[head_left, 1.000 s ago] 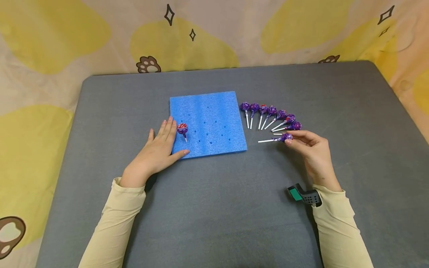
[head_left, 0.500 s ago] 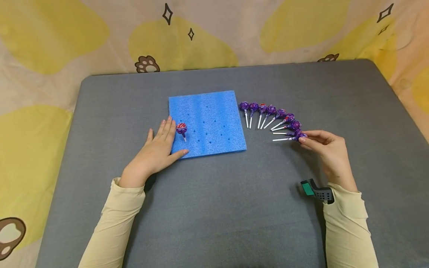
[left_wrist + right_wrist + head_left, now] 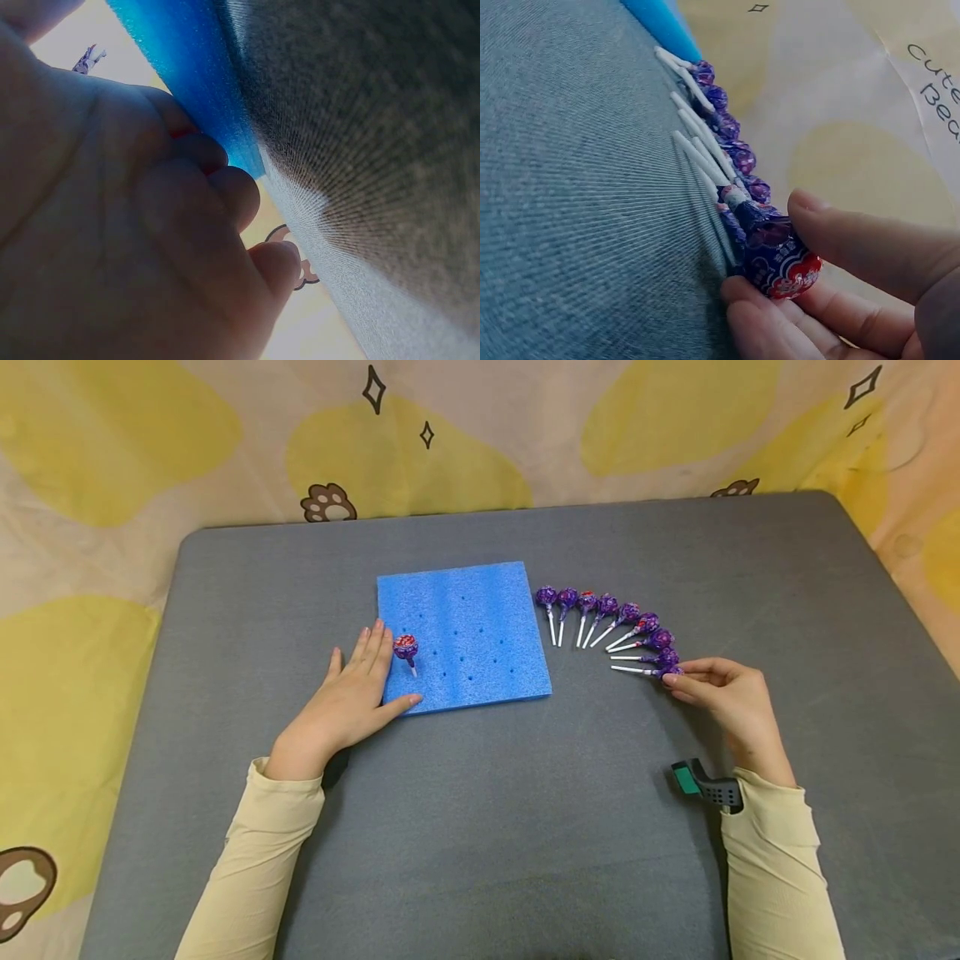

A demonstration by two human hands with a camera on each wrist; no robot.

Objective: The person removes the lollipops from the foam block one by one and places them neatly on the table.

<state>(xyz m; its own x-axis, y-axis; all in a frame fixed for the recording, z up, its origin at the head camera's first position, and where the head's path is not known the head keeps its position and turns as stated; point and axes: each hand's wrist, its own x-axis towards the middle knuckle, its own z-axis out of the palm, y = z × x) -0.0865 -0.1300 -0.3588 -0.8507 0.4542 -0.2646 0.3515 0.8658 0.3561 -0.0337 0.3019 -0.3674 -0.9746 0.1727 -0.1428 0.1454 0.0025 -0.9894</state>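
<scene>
A blue foam board (image 3: 487, 610) dotted with small holes lies flat in the head view. One lollipop (image 3: 407, 647) in a purple-and-red wrapper stands in it near the left side. My left hand (image 3: 341, 706) rests along the board's left edge, fingers straight, thumb over the near corner. To the right of the board, several purple-wrapped lollipops (image 3: 628, 612) lie fanned in an arc. At the near end of that arc, my right hand (image 3: 723, 697) pinches the wrapped head of a lollipop (image 3: 776, 259) between thumb and fingers. Its white stick points left.
A grey cloth-covered table (image 3: 525, 827) carries everything. Patterned yellow-and-cream fabric (image 3: 480, 435) hangs behind its far edge. A black strap with a green patch (image 3: 705, 785) sits at my right wrist.
My right hand has carried its lollipop to the right, to the near end of the arc, and then slightly lower beside the neighbouring one. The left hand and board have stayed put.
</scene>
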